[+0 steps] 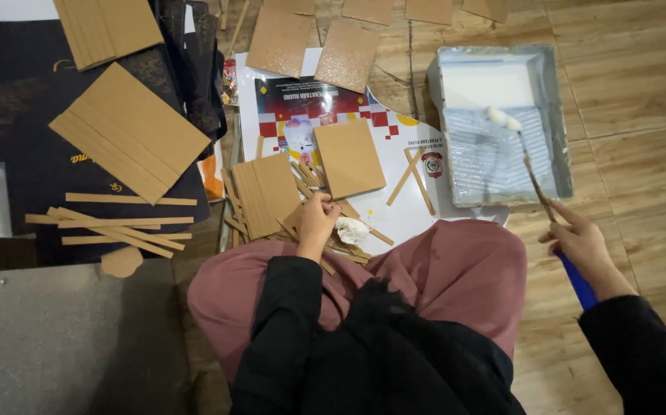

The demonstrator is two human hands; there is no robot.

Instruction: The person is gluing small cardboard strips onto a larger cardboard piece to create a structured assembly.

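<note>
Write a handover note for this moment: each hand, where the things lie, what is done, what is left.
Right hand: grips the blue-handled small paint roller, its white head resting in the grey rectangular paint tray, which holds white glue or paint.
Left hand: on the heap of thin brown cardboard strips, beside a crumpled white tissue.
A square brown cardboard panel lies on the printed poster.
Done: strips and panels lie cut.
Left: no coating visible on that panel.

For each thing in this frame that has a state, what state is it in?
Grey paint tray: flat on floor, holding white glue or paint.
Small white roller with blue handle: head in tray, held by right hand.
Left hand: resting on thin brown cardboard strips.
Square brown cardboard piece: lying flat.
</note>
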